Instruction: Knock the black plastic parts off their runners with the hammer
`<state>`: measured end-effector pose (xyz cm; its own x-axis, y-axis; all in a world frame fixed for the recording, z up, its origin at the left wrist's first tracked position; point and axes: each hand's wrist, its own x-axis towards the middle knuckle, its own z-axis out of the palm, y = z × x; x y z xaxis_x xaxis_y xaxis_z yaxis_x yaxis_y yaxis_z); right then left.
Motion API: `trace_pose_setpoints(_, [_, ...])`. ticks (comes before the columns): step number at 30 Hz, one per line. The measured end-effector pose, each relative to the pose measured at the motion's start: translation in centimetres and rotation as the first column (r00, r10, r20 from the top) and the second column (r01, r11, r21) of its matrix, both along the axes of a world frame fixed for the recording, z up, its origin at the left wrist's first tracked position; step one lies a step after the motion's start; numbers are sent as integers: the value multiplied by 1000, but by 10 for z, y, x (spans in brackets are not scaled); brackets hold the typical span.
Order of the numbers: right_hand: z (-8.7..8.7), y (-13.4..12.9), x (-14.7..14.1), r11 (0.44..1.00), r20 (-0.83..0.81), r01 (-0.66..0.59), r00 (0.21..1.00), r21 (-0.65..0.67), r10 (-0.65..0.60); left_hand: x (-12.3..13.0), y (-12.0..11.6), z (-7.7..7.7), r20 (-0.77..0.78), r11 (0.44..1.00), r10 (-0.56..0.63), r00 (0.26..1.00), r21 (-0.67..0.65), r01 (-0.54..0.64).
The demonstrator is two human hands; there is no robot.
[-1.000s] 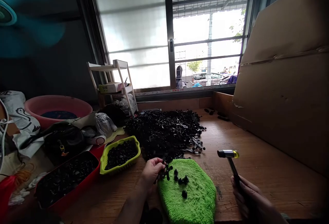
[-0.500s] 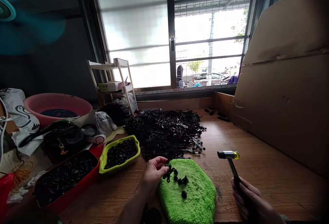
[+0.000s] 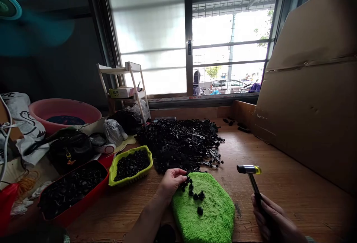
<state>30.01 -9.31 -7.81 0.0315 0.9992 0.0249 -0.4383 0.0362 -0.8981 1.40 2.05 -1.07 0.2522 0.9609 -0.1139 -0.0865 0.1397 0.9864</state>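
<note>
My left hand (image 3: 173,182) is closed, thumb and fingers pinching a small black plastic part (image 3: 186,184) over the far left edge of a green fluffy pad (image 3: 209,217). Several round black pieces (image 3: 199,210) lie on the pad beside it. To the right of the pad, my right hand (image 3: 269,213) is wrapped around the dark handle of a small mallet (image 3: 249,169). Its head has a black face and a yellow face, and it is held up above the table.
Behind the pad spreads a heap of black parts (image 3: 184,142). On the left stand a yellow-green basket (image 3: 113,174) and a red bin (image 3: 69,216), both full of black pieces. A cardboard sheet (image 3: 309,116) leans along the right. A white shelf (image 3: 134,68) is by the window.
My left hand has shifted slightly up and right, and the black part in it has turned. My right hand and the mallet stay nearly still. The view has shifted a little.
</note>
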Motion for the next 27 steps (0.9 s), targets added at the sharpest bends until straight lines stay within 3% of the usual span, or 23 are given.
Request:
trace_pose_setpoints(11, [8,-1,-11,997,60,64,996,-35,-62,1,4,-2,-32,1000,7,999,14,-6])
trace_pose_setpoints(14, [19,0,-15,992,230,125,966,-25,-116,0,6,-4,-26,1000,4,1000,27,-3])
trace_pose_setpoints(15, [25,2,-17,991,361,135,923,16,-131,0,7,-5,-25,1000,2,1000,31,-1])
trace_pose_setpoints(17, [39,8,-22,988,663,72,734,139,-147,-1,7,-6,-29,999,-1,1000,35,2])
trace_pose_setpoints(18, [45,12,-25,985,731,28,666,171,-146,-1,7,-6,-34,999,-2,999,35,3])
trace_pose_setpoints(21, [58,28,-38,966,814,-72,556,248,-168,-1,6,-5,-54,999,-5,999,36,7])
trace_pose_setpoints(27, [60,41,-61,958,936,-157,300,239,-184,0,5,-2,-70,998,-8,997,62,12])
